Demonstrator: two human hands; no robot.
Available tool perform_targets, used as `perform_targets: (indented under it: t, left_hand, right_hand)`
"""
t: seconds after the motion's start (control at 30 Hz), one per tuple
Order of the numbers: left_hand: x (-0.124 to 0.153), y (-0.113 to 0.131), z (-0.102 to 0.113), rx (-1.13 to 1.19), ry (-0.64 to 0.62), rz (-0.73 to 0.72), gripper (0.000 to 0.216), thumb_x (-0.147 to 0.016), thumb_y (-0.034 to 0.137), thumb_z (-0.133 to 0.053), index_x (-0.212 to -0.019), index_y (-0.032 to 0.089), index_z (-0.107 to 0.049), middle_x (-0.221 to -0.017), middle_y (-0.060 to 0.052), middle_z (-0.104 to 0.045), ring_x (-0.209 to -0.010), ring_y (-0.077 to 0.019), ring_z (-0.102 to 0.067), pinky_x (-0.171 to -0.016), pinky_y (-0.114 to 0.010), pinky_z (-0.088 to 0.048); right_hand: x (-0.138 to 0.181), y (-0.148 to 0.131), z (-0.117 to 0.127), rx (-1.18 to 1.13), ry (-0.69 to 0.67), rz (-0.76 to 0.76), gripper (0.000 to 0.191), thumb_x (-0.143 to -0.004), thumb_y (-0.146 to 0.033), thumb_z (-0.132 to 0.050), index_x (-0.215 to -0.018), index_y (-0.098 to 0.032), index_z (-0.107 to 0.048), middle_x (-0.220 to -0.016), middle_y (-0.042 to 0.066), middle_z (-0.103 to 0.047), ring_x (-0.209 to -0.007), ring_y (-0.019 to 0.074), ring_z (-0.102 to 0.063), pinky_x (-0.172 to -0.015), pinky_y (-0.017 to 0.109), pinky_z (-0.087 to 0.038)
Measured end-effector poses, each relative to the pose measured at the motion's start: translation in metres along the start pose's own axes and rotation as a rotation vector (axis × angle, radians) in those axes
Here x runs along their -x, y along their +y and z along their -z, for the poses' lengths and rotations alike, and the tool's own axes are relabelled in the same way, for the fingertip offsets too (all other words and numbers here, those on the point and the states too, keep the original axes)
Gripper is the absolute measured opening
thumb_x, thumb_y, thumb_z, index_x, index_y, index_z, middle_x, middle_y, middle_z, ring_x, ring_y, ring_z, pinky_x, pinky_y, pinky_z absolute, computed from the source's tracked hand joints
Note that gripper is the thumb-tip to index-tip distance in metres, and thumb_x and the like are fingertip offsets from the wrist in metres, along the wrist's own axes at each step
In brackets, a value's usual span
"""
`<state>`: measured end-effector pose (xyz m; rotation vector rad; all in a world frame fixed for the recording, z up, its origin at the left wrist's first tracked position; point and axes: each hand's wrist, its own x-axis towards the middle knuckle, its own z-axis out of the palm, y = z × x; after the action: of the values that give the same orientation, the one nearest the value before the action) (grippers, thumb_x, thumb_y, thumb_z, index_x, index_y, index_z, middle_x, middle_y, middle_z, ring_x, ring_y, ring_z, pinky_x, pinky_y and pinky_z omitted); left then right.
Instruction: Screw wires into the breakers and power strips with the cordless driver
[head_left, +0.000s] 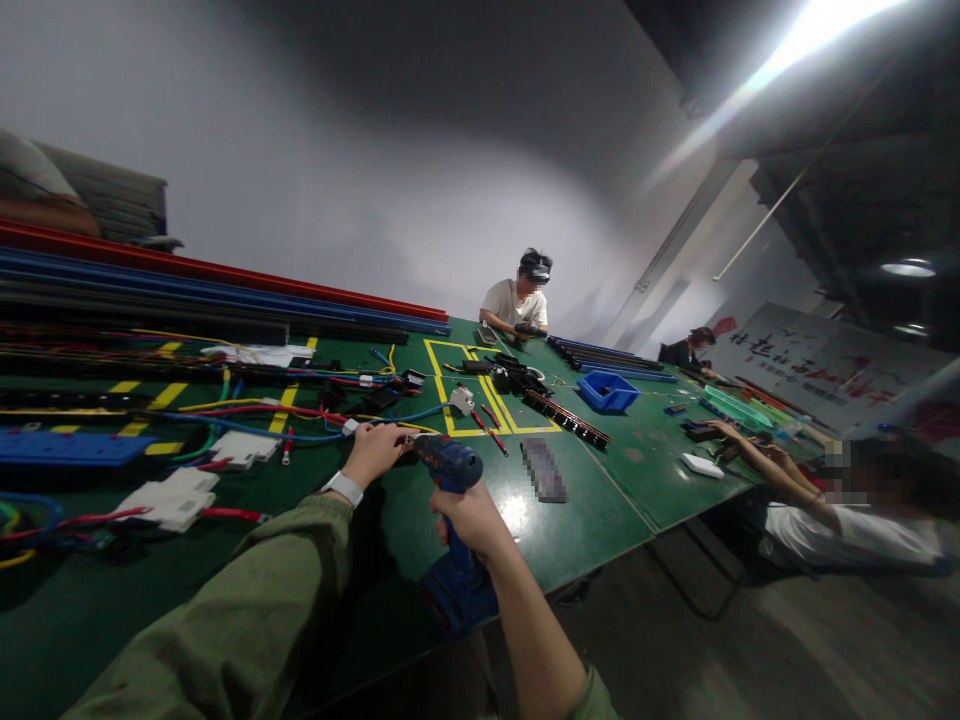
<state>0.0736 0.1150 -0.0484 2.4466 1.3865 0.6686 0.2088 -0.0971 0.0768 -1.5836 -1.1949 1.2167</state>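
My right hand point(471, 515) is wrapped around the grip of a blue cordless drill point(454, 465), which points left over the table. At the drill's front end, my left hand point(377, 452) has its fingers bent together; what they grip is too small and dark to make out. A white connector point(350, 427) on a bundle of coloured wires point(300, 412) lies against the left hand's far side. White blocks with thick red leads, one of them a white module point(171, 498), rest left of my hands. A phone point(545, 470) lies right of the drill.
Long red and blue rails point(225, 280) run along the far left of the green table point(592, 530). A blue bin point(607, 392) and a copper-coloured strip point(568, 417) lie beyond the phone. Co-workers sit across and to the right, one a person in white point(514, 305).
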Motion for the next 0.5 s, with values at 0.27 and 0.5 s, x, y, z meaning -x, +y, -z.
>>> perform_targets:
  t: [0.27,0.5]
  left_hand:
    - [-0.0002,-0.0025,0.0003,0.005,-0.001,-0.013,0.034,-0.090,0.048,-0.054,-0.120,0.042,-0.069,-0.117,-0.005,-0.073,-0.108,-0.0280,-0.059,-0.095,-0.044,-0.023]
    - [0.0005,-0.0022,0.0007,-0.008,-0.008,-0.001,0.036,-0.091,0.047,-0.053,-0.124,0.042,-0.066,-0.115,-0.006,-0.073,-0.109,-0.0276,-0.059,-0.094,-0.044,-0.023]
  right_hand:
    - [-0.0005,-0.0003,-0.0005,-0.030,0.001,-0.002,0.013,-0.066,-0.018,-0.053,-0.079,-0.020,-0.052,-0.041,-0.008,-0.044,-0.036,0.0122,-0.046,-0.041,0.022,-0.035]
    - [-0.0021,0.0004,0.0000,-0.021,-0.029,0.042,0.013,-0.065,-0.019,-0.053,-0.077,-0.020,-0.053,-0.040,-0.008,-0.043,-0.035,0.0127,-0.045,-0.039,0.022,-0.033]
